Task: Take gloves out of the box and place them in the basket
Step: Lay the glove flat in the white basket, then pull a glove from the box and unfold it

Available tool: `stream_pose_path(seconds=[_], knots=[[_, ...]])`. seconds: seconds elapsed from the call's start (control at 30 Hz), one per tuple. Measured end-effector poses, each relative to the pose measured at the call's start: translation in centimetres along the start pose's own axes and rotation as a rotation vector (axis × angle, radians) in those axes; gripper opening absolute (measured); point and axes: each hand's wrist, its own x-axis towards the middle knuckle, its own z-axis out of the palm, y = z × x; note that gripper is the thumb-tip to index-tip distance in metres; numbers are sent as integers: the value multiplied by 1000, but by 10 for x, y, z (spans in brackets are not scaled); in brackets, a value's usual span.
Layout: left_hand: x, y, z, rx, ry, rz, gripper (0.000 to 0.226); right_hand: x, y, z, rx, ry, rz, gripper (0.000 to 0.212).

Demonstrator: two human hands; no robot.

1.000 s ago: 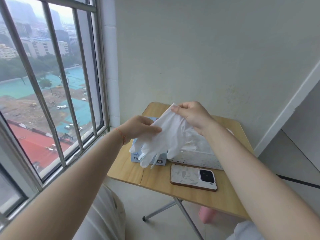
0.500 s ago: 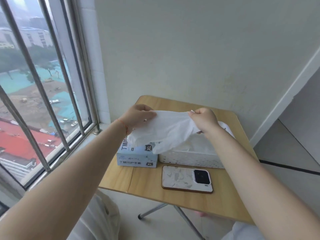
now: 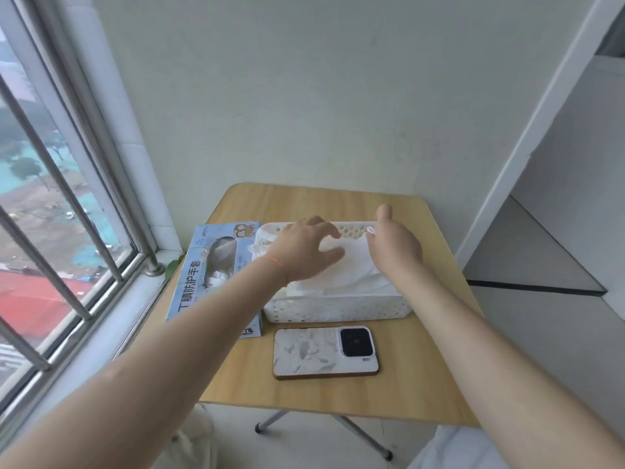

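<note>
Both hands are over the basket [image 3: 338, 308] at mid-frame. The left hand [image 3: 306, 252] is spread, fingers loosely bent, resting on the white gloves [image 3: 348, 277] heaped inside; its grip closes on nothing. The right hand [image 3: 394, 243] stands edge-on at the basket's right end, thumb raised; a bit of white glove shows at its fingertips, but whether they pinch it cannot be told.

The gloves fill the basket up to its rim. The basket is white with round perforations and sits in the middle of the desk [image 3: 422, 377].

Touching the basket's left side lies the box [image 3: 216, 275], pale blue, flat, with its oval opening facing up and white gloves visible in it. Large Chinese characters run along its top, reading 丁腈防护手套; a black tag with "XL" shows at its near corner.

In front of the basket, just apart from it, a phone [image 3: 324, 353] lies face down in a white marbled case, dark camera block to the right.

The desk has bare wood behind the basket, on the right side and along the near edge. The box's left edge sits at the desk's left edge, close to the barred window [image 3: 67, 204] on the left of the frame.
</note>
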Motion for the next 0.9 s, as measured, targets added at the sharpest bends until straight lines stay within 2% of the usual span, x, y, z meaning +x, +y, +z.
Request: stream_pose_path(seconds=[0.1, 0.23, 0.33, 0.5, 0.53, 0.6, 0.67, 0.73, 0.8, 0.9], knots=[[-4, 0, 11, 136, -182, -20, 69, -1, 4, 1, -186, 7, -61, 37], [-8, -11, 12, 200, -297, -86, 93, -5, 5, 1, -333, -28, -134, 43], [-10, -15, 16, 258, -355, -85, 96, -4, 5, 3, -375, -62, -148, 45], [-7, -15, 21, 221, -424, -96, 93, -3, 2, -3, -431, -102, -166, 41], [-6, -14, 19, 185, -388, -93, 95, -5, 0, -5, -449, -74, -183, 39], [-8, -15, 7, 67, -207, -65, 92, -4, -7, -10, -447, 4, -193, 33], [-15, -21, -12, -30, 45, -25, 78, -2, -22, -14, -351, 81, -209, 25], [-26, -37, -30, -108, 210, -48, 53, 0, -48, -16, -131, 120, -259, 12], [-45, -64, -41, -196, 303, -156, 29, -3, -85, -12, 138, 76, -311, 16], [-75, -103, -46, -221, 324, -327, 14, -18, -140, -2, 381, -65, -396, 18]])
